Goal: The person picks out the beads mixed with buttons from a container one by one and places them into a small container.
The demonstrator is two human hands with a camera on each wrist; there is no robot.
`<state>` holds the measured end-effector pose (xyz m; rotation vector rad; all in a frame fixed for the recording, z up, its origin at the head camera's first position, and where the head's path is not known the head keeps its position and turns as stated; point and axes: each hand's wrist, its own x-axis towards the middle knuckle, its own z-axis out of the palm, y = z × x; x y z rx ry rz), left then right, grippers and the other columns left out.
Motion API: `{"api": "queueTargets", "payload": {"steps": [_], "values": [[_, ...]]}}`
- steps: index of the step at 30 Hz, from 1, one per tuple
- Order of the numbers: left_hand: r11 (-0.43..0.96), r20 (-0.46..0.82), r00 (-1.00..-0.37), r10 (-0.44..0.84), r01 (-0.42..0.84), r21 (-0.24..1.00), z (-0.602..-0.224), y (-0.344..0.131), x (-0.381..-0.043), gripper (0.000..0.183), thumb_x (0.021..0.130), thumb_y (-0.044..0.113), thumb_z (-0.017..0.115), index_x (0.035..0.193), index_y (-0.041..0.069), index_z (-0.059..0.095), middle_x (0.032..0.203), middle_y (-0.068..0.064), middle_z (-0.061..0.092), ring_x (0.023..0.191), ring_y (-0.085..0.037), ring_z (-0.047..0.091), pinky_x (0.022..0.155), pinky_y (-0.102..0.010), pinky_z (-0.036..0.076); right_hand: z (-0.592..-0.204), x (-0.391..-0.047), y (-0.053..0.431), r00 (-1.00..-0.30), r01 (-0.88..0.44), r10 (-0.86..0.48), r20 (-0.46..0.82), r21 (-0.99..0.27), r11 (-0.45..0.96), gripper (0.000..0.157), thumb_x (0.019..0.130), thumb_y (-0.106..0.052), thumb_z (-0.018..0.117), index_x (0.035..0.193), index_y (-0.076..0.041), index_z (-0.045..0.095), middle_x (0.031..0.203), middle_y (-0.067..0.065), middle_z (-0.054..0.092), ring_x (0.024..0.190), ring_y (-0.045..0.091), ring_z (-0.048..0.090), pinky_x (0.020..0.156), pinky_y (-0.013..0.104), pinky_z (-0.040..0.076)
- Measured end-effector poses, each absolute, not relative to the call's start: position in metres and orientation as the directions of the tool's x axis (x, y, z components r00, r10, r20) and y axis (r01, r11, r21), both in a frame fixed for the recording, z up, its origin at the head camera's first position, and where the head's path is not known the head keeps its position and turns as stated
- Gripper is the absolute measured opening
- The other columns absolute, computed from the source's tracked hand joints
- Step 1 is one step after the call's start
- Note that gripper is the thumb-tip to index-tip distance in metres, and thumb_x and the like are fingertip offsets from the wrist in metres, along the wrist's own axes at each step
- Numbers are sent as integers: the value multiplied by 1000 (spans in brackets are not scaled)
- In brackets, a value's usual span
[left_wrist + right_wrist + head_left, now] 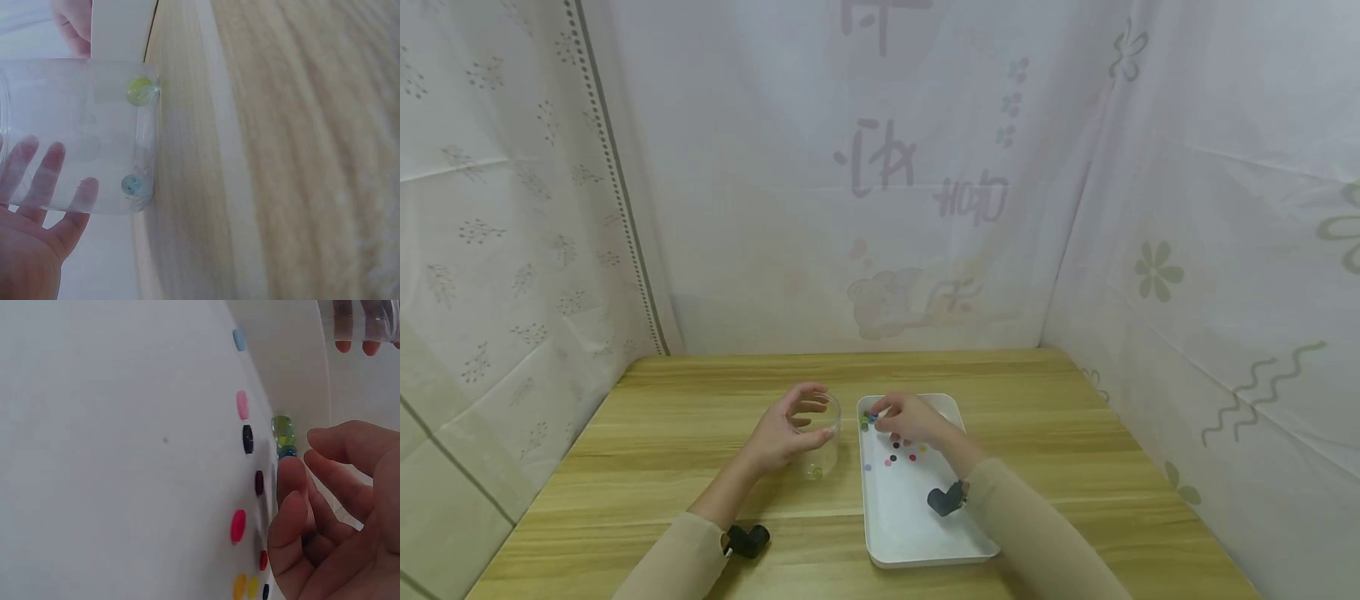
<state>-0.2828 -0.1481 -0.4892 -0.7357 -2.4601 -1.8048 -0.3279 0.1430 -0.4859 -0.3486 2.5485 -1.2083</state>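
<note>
My left hand (786,433) grips a clear plastic jar (69,119) upright on the wooden table, fingers round its far side. At the jar's bottom lie a yellow-green marble (141,92) and a pale blue marble (132,184). Over the far left corner of a white tray (887,533), my right hand (910,417) reaches down with fingers bent and thumb apart. Its fingertips are close to a blue marble (287,452), partly hidden behind them. Green marbles (283,428) lie beside that one, against the tray wall. Whether the fingertips touch the blue marble is unclear.
Several flat coloured pieces lie scattered on the tray floor, among them a pink piece (242,405), a black piece (248,439), a red piece (238,525) and a light blue piece (239,340). White printed curtains (760,208) hang round the wooden table (700,383).
</note>
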Motion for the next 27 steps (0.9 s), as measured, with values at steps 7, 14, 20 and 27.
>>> {"api": "queueTargets", "payload": {"steps": [7,14,20,27], "values": [[229,277,-885,373,377,897,-490,-148,-282,66,94,24,87,151,17,55,148,-18,65,139,-44,62,116,-68,50,-497,-325,141,-937,-101,-321,-137,-773,626,29,100,-16,76,129,-18,76,104,3,73,73,15,66,60,25,51],[224,272,-887,372,371,901,-489,-149,-279,66,94,24,87,151,16,55,150,-21,63,140,-49,60,117,-69,49,-502,-324,139,-941,-108,-317,-120,-780,617,23,101,-13,72,123,-18,76,96,1,72,67,13,62,56,23,47],[222,270,-886,376,369,902,-490,-150,-279,66,94,24,87,151,16,54,150,-21,63,140,-47,60,117,-68,49,-503,-324,138,-939,-128,-329,-102,-784,608,20,100,-12,72,120,-16,76,96,1,73,69,13,62,57,24,47],[220,266,-890,371,362,906,-487,-149,-279,67,93,23,87,151,17,54,151,-22,63,141,-51,59,117,-69,48,-504,-322,137,-944,-142,-321,-83,-773,619,18,98,-12,76,116,-14,77,98,2,74,74,15,65,61,26,51]]}}
